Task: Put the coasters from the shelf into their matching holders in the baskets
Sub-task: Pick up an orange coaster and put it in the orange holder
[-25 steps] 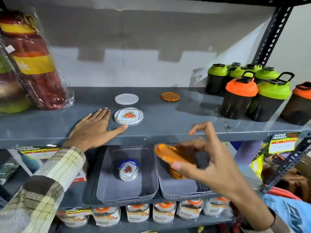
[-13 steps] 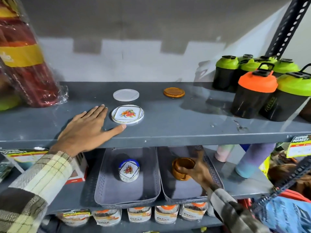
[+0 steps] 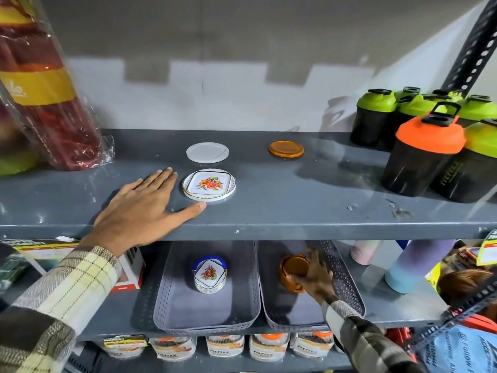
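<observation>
The left hand (image 3: 145,208) lay flat on the grey shelf (image 3: 269,211), fingers spread, thumb just beside the floral coaster (image 3: 209,185), which lay flat, face up. Behind it lay a white coaster (image 3: 207,152), and to the right an amber coaster (image 3: 286,149), both flat. Below, in the right basket (image 3: 347,281), the right hand (image 3: 317,275) had its fingers curled around an amber coaster sitting in the amber holder (image 3: 289,278). The floral holder (image 3: 210,275) stood in the left basket (image 3: 242,292). Pouches (image 3: 226,347) underneath read "Fitfixx"
</observation>
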{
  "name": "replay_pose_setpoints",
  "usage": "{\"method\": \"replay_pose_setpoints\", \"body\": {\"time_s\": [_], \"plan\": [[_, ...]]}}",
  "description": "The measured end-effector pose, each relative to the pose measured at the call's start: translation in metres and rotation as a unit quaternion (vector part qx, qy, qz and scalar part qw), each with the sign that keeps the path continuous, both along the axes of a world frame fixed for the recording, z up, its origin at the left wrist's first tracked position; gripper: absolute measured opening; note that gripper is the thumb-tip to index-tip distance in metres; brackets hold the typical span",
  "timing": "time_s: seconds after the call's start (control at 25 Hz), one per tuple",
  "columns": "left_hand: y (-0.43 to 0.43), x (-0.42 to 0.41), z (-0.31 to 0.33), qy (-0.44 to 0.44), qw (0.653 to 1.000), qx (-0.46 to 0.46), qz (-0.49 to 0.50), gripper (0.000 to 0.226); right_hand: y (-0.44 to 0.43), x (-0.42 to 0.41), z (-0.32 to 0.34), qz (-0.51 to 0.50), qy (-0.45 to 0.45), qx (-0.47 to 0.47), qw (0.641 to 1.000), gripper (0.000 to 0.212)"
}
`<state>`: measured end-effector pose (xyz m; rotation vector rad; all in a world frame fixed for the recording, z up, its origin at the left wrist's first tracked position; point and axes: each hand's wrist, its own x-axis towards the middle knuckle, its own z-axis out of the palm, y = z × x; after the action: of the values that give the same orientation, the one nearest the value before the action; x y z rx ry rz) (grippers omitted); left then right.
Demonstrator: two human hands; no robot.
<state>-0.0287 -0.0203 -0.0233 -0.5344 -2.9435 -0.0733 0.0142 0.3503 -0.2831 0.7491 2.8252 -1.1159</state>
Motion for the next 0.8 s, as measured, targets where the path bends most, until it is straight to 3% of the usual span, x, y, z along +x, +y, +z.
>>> {"method": "replay_pose_setpoints", "body": {"time_s": [0.48, 0.8], "plan": [[0.001, 0.001, 0.002, 0.002, 1.0, -0.012, -0.002, 0.124, -0.003, 0.016, 0.009, 0.038, 0.026, 0.038, 0.998, 0.079], [0.002, 0.005, 0.004, -0.014, 1.0, -0.015, 0.002, 0.123, -0.024, 0.071, 0.117, 0.14, 0.163, 0.125, 0.969, 0.069]]}}
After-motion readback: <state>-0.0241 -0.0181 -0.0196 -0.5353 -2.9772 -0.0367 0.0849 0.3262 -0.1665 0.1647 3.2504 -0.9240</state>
